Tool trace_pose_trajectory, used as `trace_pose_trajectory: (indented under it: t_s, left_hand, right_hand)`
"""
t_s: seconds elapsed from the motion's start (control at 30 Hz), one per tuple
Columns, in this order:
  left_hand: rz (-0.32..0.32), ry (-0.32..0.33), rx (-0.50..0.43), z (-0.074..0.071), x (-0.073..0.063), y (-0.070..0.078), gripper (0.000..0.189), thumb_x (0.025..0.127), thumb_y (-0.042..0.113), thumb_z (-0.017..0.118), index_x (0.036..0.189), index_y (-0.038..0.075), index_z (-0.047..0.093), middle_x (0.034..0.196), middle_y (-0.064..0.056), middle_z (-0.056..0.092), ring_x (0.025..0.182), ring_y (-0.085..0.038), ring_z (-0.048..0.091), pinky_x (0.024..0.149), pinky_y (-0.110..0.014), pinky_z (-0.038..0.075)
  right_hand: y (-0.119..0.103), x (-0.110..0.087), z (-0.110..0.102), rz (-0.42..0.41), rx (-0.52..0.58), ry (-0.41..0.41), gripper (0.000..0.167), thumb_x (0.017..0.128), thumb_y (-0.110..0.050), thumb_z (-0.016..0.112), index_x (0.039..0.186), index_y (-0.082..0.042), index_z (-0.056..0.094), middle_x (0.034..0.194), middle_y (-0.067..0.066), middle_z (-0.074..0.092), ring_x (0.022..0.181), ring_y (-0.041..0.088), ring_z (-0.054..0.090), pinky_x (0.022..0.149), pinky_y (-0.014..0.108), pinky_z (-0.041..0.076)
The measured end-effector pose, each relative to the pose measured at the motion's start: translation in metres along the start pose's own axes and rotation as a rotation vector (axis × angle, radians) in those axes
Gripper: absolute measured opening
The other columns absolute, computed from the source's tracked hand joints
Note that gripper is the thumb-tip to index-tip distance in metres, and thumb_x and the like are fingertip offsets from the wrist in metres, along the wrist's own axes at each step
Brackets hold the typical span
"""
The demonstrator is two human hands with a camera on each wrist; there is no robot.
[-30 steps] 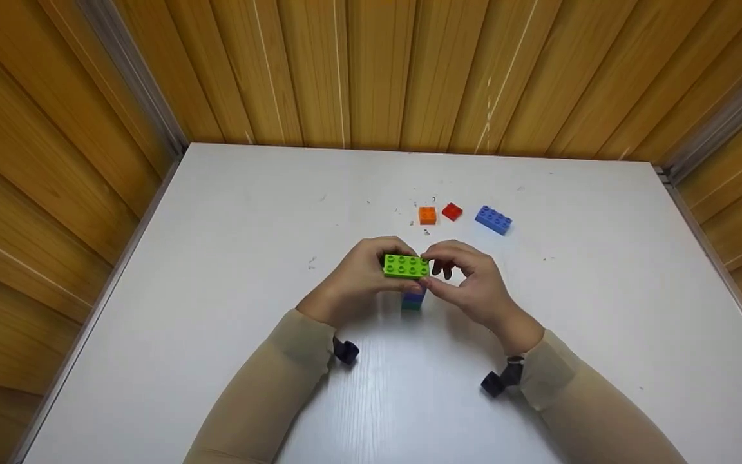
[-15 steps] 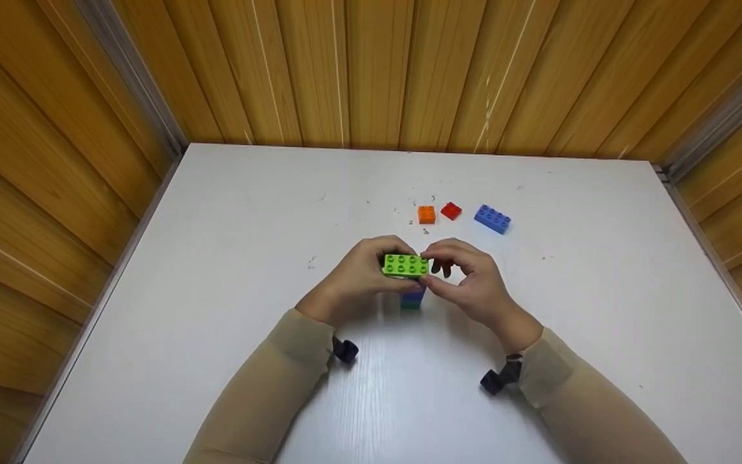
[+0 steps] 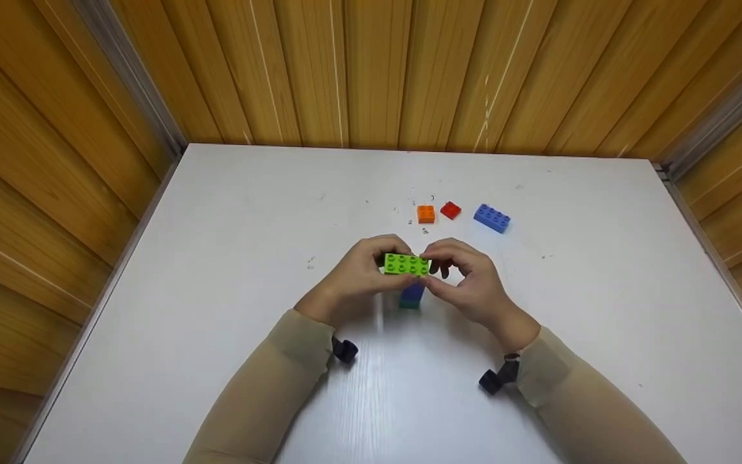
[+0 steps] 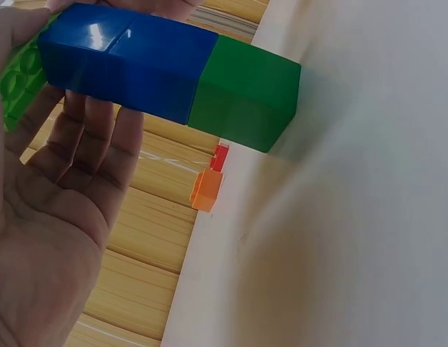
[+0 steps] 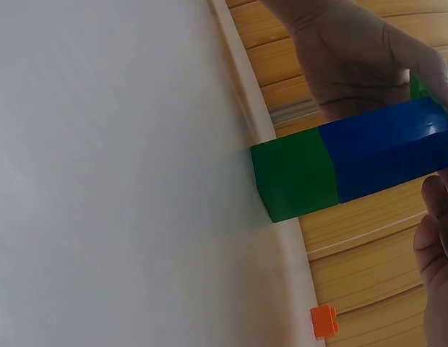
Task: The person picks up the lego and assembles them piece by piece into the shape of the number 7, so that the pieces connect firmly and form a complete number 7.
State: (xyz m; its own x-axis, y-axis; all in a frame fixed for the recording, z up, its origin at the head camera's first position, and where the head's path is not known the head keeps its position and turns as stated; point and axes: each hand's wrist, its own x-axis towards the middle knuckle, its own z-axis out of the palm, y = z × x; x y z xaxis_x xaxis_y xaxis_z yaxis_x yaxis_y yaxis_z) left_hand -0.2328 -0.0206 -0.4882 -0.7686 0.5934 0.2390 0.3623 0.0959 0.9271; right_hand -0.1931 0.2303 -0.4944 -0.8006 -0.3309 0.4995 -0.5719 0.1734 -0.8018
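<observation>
A bright lime brick point(image 3: 406, 264) with two rows of studs lies across the top of an upright tower, its left end jutting past it. Two blue bricks point(image 4: 162, 65) form the tower's middle, above a dark green brick point(image 4: 246, 94) standing on the table. My left hand point(image 3: 358, 270) holds the lime brick's left part, thumb along its near side and fingers on the far side. From the right, my right hand point(image 3: 474, 280) pinches the lime brick's right end between thumb and forefinger. Its other fingers hang curled beside the tower.
Behind the hands, an orange brick point(image 3: 426, 214), a small red brick point(image 3: 451, 210) and a long blue brick point(image 3: 492, 218) lie on the white table point(image 3: 248, 212). Wood-patterned panels point(image 3: 371, 77) rise along the table's back and sides.
The left thumb has shifted slightly up, and more of the blue part of the tower shows below the lime brick. Both hands otherwise keep nearly the same place.
</observation>
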Motion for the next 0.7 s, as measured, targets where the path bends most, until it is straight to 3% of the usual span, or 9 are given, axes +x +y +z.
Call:
trace_pose_trajectory:
  t_s: [0.23, 0.47, 0.7]
  left_hand:
    - [-0.024, 0.003, -0.027, 0.004, -0.003, 0.002, 0.025, 0.097, 0.020, 0.087, 0.114, 0.006, 0.076, 0.114, -0.005, 0.074, 0.100, -0.015, 0.062, 0.087, -0.026, 0.052]
    - [0.013, 0.019, -0.008, 0.002, -0.004, -0.002, 0.022, 0.098, 0.021, 0.085, 0.112, 0.005, 0.080, 0.115, -0.010, 0.077, 0.105, -0.015, 0.065, 0.092, -0.029, 0.054]
    - [0.028, 0.015, 0.003, 0.004, -0.004, 0.000, 0.025, 0.098, 0.021, 0.084, 0.115, 0.004, 0.080, 0.118, -0.012, 0.077, 0.104, -0.013, 0.064, 0.091, -0.027, 0.055]
  right_hand:
    - [0.008, 0.001, 0.000, -0.072, 0.016, -0.010, 0.037, 0.090, 0.011, 0.085, 0.124, -0.002, 0.081, 0.116, 0.019, 0.076, 0.093, 0.035, 0.063, 0.079, 0.031, 0.058]
    - [0.011, 0.003, 0.001, -0.099, -0.005, -0.023, 0.038, 0.089, 0.010, 0.086, 0.125, -0.003, 0.081, 0.117, 0.016, 0.076, 0.093, 0.038, 0.062, 0.078, 0.031, 0.056]
    - [0.009, 0.002, -0.002, -0.107, -0.028, -0.024, 0.041, 0.089, 0.011, 0.086, 0.127, -0.004, 0.082, 0.120, 0.016, 0.078, 0.097, 0.029, 0.065, 0.081, 0.023, 0.056]
